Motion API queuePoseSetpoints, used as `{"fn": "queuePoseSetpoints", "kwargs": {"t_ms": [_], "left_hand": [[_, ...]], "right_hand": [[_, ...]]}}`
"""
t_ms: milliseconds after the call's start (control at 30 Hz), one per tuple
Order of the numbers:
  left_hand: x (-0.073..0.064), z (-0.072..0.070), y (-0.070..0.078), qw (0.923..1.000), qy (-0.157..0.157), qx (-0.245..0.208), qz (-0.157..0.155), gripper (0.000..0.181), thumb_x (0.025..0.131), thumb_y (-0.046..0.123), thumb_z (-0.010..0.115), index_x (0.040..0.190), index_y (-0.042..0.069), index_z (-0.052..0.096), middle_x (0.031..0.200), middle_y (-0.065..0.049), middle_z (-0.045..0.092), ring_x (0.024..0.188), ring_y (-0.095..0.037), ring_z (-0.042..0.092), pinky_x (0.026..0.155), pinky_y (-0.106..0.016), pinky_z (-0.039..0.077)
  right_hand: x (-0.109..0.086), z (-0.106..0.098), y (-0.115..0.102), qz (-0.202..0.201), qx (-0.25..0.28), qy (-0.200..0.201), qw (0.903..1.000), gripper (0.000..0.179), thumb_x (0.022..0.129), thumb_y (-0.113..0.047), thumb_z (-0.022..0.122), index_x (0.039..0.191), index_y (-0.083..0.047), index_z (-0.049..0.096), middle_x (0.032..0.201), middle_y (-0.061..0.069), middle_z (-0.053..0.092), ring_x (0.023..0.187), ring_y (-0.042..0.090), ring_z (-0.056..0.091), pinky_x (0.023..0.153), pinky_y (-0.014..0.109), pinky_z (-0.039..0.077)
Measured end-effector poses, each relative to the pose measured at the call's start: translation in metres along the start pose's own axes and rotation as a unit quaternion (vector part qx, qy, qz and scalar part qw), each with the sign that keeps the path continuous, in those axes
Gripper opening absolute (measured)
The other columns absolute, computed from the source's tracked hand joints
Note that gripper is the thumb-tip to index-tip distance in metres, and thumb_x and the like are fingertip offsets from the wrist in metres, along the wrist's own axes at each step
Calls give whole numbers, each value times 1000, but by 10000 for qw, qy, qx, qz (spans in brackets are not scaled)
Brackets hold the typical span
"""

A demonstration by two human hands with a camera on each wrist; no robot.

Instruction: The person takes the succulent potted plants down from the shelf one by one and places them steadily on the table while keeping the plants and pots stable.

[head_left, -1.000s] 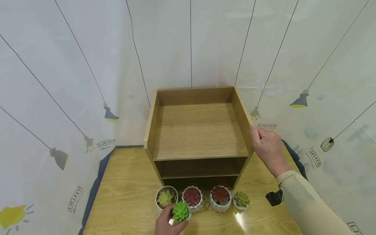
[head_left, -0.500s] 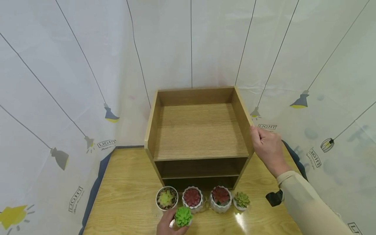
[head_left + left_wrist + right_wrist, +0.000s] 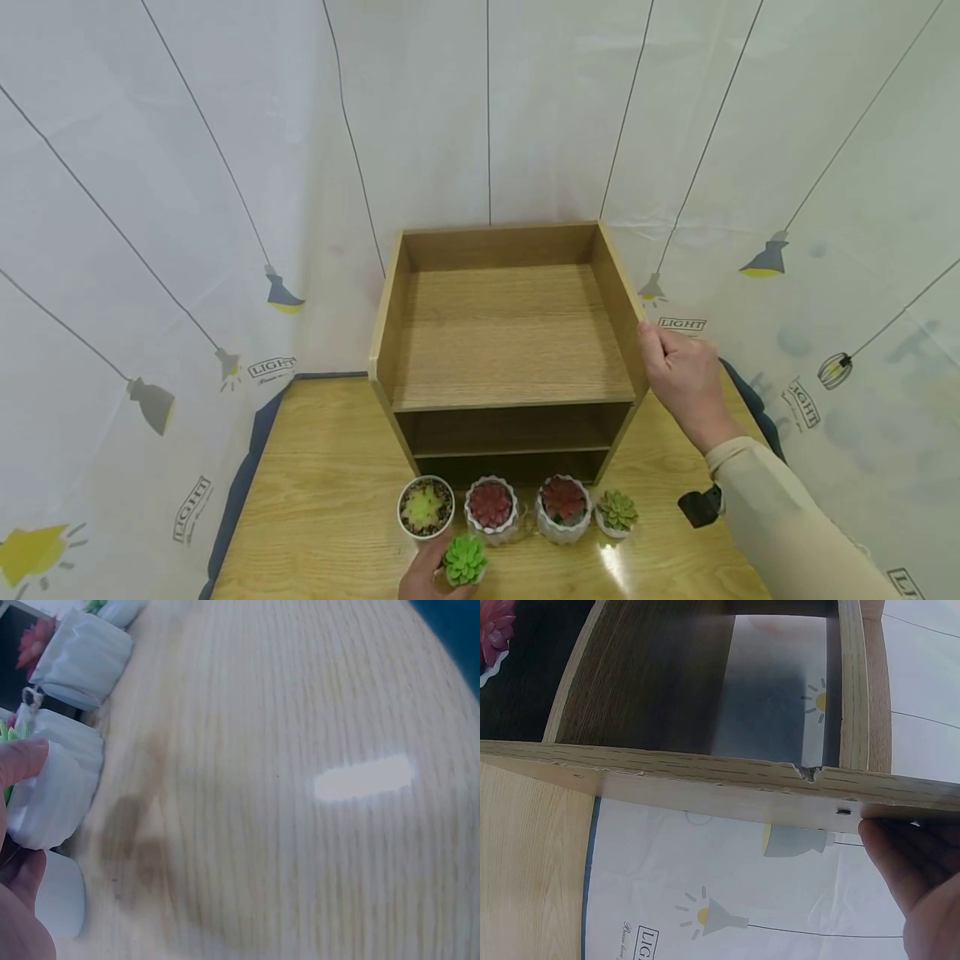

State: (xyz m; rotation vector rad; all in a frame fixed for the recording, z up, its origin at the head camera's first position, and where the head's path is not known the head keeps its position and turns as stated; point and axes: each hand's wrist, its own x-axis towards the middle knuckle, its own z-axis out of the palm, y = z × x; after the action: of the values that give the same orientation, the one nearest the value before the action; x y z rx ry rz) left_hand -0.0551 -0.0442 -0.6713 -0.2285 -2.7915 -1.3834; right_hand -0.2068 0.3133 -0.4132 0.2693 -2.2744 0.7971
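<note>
My left hand (image 3: 429, 577) pinches a small white pot (image 3: 52, 796) holding a bright green succulent (image 3: 465, 559), thumb and fingers on either side. It is in front of a row of potted succulents along the foot of a wooden shelf (image 3: 517, 333). The row runs from a yellow-green succulent (image 3: 425, 506) through two dark red ones, a left one (image 3: 491, 503) and a right one (image 3: 563, 497), to a small green one (image 3: 617, 509). My right hand (image 3: 686, 379) grips the shelf's right side panel near its front corner; in the right wrist view its fingers (image 3: 900, 862) lie along the panel's outer face.
The shelf has a walled top and two dark compartments below. It stands on a wooden table (image 3: 322, 500), backed by a white sheet (image 3: 450, 108) printed with lamps. A black strap-like device (image 3: 700, 507) shows beside the right sleeve (image 3: 787, 517).
My left hand has drawn the bright green succulent slightly toward me, uncovering more of the yellow-green one's pot. The right hand keeps its hold on the shelf.
</note>
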Motion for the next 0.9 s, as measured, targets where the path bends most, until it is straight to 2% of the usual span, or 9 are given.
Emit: {"fn": "queuePoseSetpoints", "kwargs": {"t_ms": [67,300,400,533,767,900], "left_hand": [[0,1,-2,9999,-40,110,-18,63,75,31,92,128,9,67,124,-10,66,110,-17,63,87,-35,59],[2,8,-15,9977,64,548,387,62,70,31,93,122,3,70,120,-14,67,108,-25,65,90,-39,57],[4,9,-18,9978,-47,606,259,59,70,32,93,118,3,72,116,-12,66,106,-24,64,91,-40,57],[4,10,-20,9982,-233,546,-73,56,71,31,92,116,3,73,113,-8,63,103,-22,63,90,-39,56],[4,14,-22,9981,21,611,59,57,69,30,92,116,3,73,112,-8,63,103,-21,63,89,-37,56],[5,14,-19,9983,-69,521,-264,58,72,30,91,119,2,72,117,-9,62,108,-27,63,92,-40,56]], "right_hand": [[0,0,0,0,-14,-5,10000,54,105,-12,50,54,-15,31,48,-8,24,45,2,14,44,21,14],[0,0,1,75,-30,-38,10000,55,105,-13,50,54,-16,32,48,-8,24,44,3,15,43,21,14],[-1,0,1,57,-43,-30,10000,54,105,-13,50,54,-16,32,48,-8,24,44,3,15,43,21,14],[-1,1,0,36,-23,-34,10000,55,105,-12,50,54,-16,31,48,-9,23,44,2,15,43,21,14],[-1,-1,-1,22,-1,19,10000,55,105,-14,51,54,-16,32,47,-8,24,44,2,15,43,21,14],[0,-1,-1,50,14,16,10000,55,105,-14,51,54,-16,31,48,-9,23,44,1,14,43,21,14]]}}
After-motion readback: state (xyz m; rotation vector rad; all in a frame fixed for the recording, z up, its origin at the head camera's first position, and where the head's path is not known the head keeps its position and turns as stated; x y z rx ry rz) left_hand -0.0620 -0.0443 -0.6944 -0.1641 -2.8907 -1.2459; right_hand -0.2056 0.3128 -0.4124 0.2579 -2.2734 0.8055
